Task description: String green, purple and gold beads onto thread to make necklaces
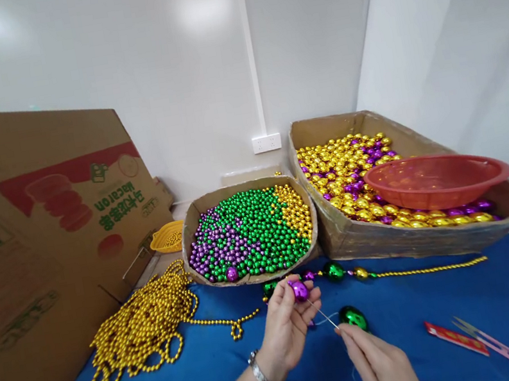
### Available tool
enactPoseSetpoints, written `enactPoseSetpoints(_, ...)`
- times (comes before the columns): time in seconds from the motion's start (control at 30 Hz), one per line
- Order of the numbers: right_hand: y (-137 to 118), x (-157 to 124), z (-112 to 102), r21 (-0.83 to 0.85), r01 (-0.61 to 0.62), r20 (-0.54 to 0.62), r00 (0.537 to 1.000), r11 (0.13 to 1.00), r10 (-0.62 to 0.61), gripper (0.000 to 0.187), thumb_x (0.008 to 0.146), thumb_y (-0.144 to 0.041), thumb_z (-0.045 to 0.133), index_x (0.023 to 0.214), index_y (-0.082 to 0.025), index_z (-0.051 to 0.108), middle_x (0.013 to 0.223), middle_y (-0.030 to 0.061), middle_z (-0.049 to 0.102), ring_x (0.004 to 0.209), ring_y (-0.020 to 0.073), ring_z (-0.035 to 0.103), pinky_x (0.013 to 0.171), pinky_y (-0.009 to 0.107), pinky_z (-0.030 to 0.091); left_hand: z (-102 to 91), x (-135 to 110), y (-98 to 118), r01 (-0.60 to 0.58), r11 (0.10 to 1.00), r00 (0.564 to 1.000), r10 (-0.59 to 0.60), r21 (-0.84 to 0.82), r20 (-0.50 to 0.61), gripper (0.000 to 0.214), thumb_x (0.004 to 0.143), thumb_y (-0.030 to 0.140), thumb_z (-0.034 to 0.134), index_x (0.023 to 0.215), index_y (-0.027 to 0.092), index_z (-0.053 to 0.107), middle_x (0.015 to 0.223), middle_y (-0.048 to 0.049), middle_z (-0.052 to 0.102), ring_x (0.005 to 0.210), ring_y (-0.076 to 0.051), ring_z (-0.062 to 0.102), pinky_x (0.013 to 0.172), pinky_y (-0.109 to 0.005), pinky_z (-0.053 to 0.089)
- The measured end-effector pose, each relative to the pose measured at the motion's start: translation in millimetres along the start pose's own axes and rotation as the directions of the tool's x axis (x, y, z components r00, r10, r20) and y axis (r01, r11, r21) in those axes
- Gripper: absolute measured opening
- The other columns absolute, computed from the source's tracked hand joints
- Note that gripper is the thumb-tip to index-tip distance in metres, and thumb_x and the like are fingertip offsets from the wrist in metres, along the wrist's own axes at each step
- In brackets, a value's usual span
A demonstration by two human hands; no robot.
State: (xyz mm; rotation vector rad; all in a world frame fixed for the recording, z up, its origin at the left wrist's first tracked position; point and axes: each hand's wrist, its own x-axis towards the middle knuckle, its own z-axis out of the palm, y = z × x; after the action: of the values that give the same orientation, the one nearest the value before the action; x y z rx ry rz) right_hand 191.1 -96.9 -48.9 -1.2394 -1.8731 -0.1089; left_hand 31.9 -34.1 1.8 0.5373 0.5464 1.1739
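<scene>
My left hand [284, 325] holds a shiny purple bead [299, 291] between thumb and fingers. A thin needle [324, 315] runs from this bead back to my right hand [378, 361], which pinches its near end. Pale thread [325, 319] shows beside the needle. A large green bead [352, 318] rests on the blue cloth just beyond my right hand. Behind my left hand lies a strung row of beads with a green bead [333, 271], a gold bead [361, 273] and a gold bead chain [433, 267] running right.
A carton of small beads [254, 276] stands ahead; right of it, a larger carton [365, 240] bears a red basin [439, 182]. Gold bead chains [140, 326] are heaped left, by a tall cardboard box [52, 263] and yellow basket [165, 239]. Pink-handled tweezers [506, 350] and a red packet [455, 338] lie right.
</scene>
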Motion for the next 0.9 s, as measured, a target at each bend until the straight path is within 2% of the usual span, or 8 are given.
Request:
enactPoseSetpoints(0.2,2.2,5.6,2.2,-0.089,0.055,-0.043,0.997,0.995,-0.059,0.029,0.096,-0.022,0.034,0.096,-0.015,0.063,0.083,0.0061,0.074,0.071,0.0158,0.071,0.063,0.022,0.055,-6.3,-1.5,-3.8,-0.032,0.967,0.996,0.01,0.252,0.087,0.028,0.084,0.036,0.061,0.105,0.018,0.058,0.111,-0.0122,0.063,0.094,-0.022,0.064,0.082,-0.035,0.048)
enactPoseSetpoints(0.3,5.7,6.9,-1.4,-0.143,0.061,-0.067,0.995,0.988,-0.071,0.03,0.096,-0.023,0.034,0.095,-0.014,0.062,0.081,0.0064,0.073,0.068,0.0163,0.071,0.061,0.023,0.055,-13.7,12.0,15.8,-0.158,0.821,0.987,0.119,0.549,0.107,0.03,0.087,0.04,0.053,0.107,0.018,0.058,0.108,-0.0115,0.063,0.091,-0.021,0.063,0.077,-0.032,0.049)
enactPoseSetpoints(0.37,8.3,6.2,-3.7,-0.179,0.063,-0.094,0.992,0.982,-0.081,0.03,0.096,-0.024,0.034,0.095,-0.014,0.062,0.079,0.0067,0.073,0.066,0.0167,0.07,0.06,0.024,0.054,-20.0,30.4,37.5,-0.265,0.514,0.958,0.233,0.816,0.165,0.028,0.089,0.037,0.049,0.108,0.018,0.057,0.105,-0.0105,0.064,0.092,-0.02,0.062,0.078,-0.031,0.049)
enactPoseSetpoints(0.47,10.2,5.0,-5.1,-0.202,0.06,-0.103,0.991,0.977,-0.082,0.031,0.097,-0.025,0.033,0.095,-0.014,0.062,0.079,0.0067,0.073,0.065,0.0167,0.07,0.06,0.024,0.054,-30.6,67.1,69.1,-0.191,-0.198,0.939,0.25,0.961,0.238,0.022,0.089,0.022,0.046,0.105,0.018,0.059,0.108,-0.0109,0.063,0.104,-0.022,0.056,0.09,-0.035,0.044)
enactPoseSetpoints(0.53,9.8,5.1,-4.6,-0.206,0.057,-0.102,0.992,0.977,-0.08,0.031,0.097,-0.025,0.033,0.094,-0.013,0.062,0.079,0.0069,0.073,0.065,0.0166,0.07,0.06,0.024,0.054,-37.1,90.8,81.5,-0.11,-0.361,0.952,0.23,0.926,0.202,0.019,0.083,0.011,0.049,0.095,0.016,0.063,0.103,-0.0135,0.064,0.108,-0.027,0.054,0.094,-0.041,0.04)
enactPoseSetpoints(0.7,9.3,4.9,-4.6,-0.194,0.064,-0.107,0.99,0.979,-0.086,0.031,0.097,-0.025,0.032,0.094,-0.014,0.062,0.079,0.0065,0.073,0.066,0.0161,0.07,0.06,0.023,0.054,-45.4,121.8,83.8,-0.054,-0.347,0.968,0.211,0.936,0.134,0.016,0.071,0.0,0.054,0.069,0.013,0.063,0.083,-0.0154,0.065,0.099,-0.032,0.059,0.086,-0.047,0.042)
enactPoseSetpoints(0.8,10.3,3.4,-6.9,-0.175,0.042,-0.099,0.993,0.984,-0.06,0.031,0.097,-0.025,0.033,0.095,-0.014,0.062,0.08,0.0062,0.073,0.067,0.016,0.07,0.06,0.023,0.054,-46.5,119.2,81.6,-0.083,-0.26,0.965,0.219,0.962,0.143,0.014,0.072,0.003,0.055,0.075,0.014,0.064,0.09,-0.0145,0.064,0.098,-0.031,0.06,0.087,-0.046,0.043)
enactPoseSetpoints(0.9,9.9,3.8,-7.2,-0.148,0.027,-0.098,0.994,0.989,-0.042,0.031,0.097,-0.025,0.034,0.095,-0.014,0.062,0.079,0.0066,0.073,0.066,0.016,0.07,0.058,0.023,0.054,-45.4,104.5,80.2,-0.141,-0.102,0.966,0.206,0.985,0.159,0.015,0.079,0.014,0.054,0.091,0.014,0.064,0.096,-0.0118,0.065,0.095,-0.025,0.062,0.085,-0.039,0.046)
